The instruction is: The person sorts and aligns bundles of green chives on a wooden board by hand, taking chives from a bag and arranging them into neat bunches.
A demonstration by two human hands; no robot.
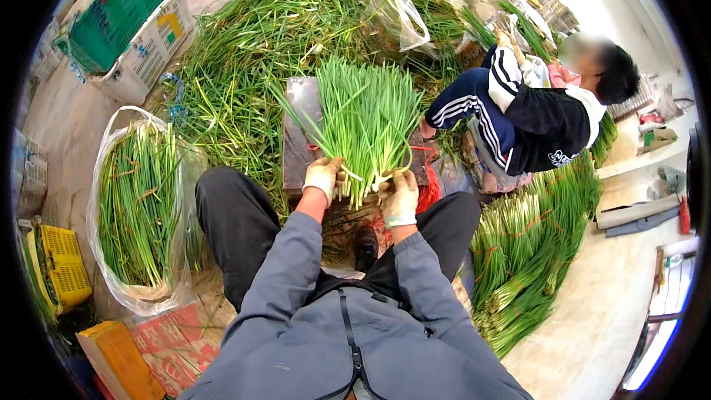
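A thick sheaf of green chives (366, 115) lies on a dark low stand (302, 148) between my knees, leaf tips pointing away and pale stem ends towards me. My left hand (324, 178), in a whitish work glove, has its fingers curled on the stem ends at the sheaf's left corner. On the right corner, my gloved right hand (400, 196) pinches a few pale stem ends, and one stalk bends up beside it. Red twine (429, 191) hangs at the stand's right side, close to my right hand.
A large heap of loose leaves (266, 37) lies beyond the stand. On the left is a plastic bag of chives (141, 207), with crates (137, 59) behind. A seated person (548, 104) works on the right, near stacked bundles (533, 244). A wooden block (118, 359) lies front left.
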